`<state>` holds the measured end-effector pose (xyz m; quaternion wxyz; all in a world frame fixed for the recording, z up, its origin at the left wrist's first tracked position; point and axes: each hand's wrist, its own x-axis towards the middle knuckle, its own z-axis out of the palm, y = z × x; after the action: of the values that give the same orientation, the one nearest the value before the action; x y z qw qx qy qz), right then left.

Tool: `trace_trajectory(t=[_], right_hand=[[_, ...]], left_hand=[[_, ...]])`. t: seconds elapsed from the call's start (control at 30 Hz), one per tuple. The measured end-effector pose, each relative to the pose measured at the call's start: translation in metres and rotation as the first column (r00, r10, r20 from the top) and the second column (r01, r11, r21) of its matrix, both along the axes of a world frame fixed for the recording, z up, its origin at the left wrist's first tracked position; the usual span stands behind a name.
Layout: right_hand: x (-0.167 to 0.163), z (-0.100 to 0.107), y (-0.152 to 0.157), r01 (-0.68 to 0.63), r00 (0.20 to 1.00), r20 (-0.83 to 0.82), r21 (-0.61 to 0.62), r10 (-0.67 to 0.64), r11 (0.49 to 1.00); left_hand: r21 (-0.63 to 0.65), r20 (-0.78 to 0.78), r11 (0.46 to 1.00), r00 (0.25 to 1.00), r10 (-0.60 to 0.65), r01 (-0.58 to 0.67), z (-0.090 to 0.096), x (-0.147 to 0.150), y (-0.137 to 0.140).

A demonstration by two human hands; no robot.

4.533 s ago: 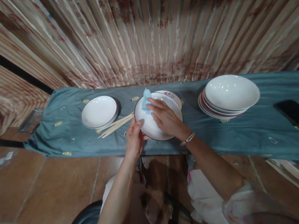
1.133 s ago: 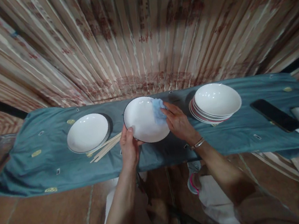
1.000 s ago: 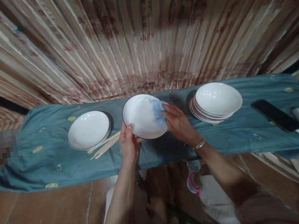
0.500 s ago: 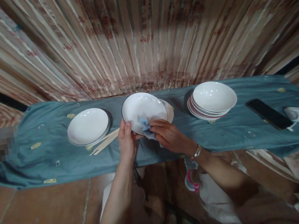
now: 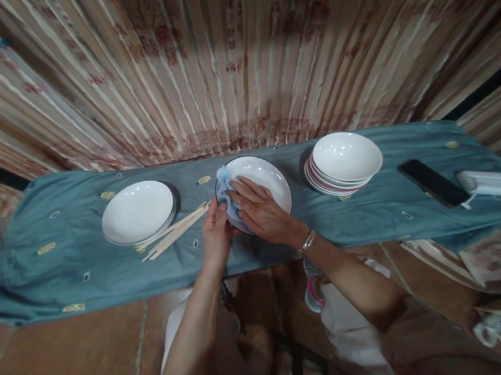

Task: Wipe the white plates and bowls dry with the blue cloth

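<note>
A white plate with a dark rim is in front of me at the middle of the table. My left hand grips its left edge, thumb on the upper side. Against the left inner part of the plate my right hand presses a crumpled light-blue cloth, its fingers extended over the cloth. Several light wooden chopsticks lie just left of my left hand. Whether the plate's underside touches the table cannot be seen.
Stacked white plates stand on the left. To the right is a stack of white bowls, some red-banded. Farther right lie a black phone and a white elongated device. A teal cloth covers the table; a curtain hangs behind.
The blue cloth has gone from the plate's lower middle to its left side under my right hand, whose fingers now lie flatter. The plate has shifted right and hides what lay behind it.
</note>
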<state>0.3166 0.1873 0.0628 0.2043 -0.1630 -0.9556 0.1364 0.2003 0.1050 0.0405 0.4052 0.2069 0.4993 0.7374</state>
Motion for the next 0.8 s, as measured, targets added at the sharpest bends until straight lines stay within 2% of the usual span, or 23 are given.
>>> trace_trajectory(t=[0.2, 0.37, 0.6, 0.8], right_hand=[[0.004, -0.008, 0.023, 0.213, 0.976, 0.026, 0.085, -0.216, 0.973], [0.016, -0.017, 0.037, 0.295, 0.954, 0.016, 0.138, -0.3, 0.946], [0.029, -0.02, 0.033, 0.278, 0.956, 0.057, 0.15, -0.289, 0.949], [0.034, -0.019, 0.022, 0.144, 0.989, 0.021, 0.059, -0.145, 0.988]], left_hand=[[-0.055, -0.014, 0.999, 1.0, 0.001, -0.002, -0.002, 0.001, -0.001], [-0.057, -0.016, 0.998, 1.0, 0.023, -0.024, 0.0, -0.002, -0.003], [-0.038, -0.013, 0.996, 0.997, 0.079, -0.08, 0.004, -0.008, -0.003], [-0.023, -0.028, 0.993, 0.993, 0.112, -0.113, 0.008, -0.011, -0.005]])
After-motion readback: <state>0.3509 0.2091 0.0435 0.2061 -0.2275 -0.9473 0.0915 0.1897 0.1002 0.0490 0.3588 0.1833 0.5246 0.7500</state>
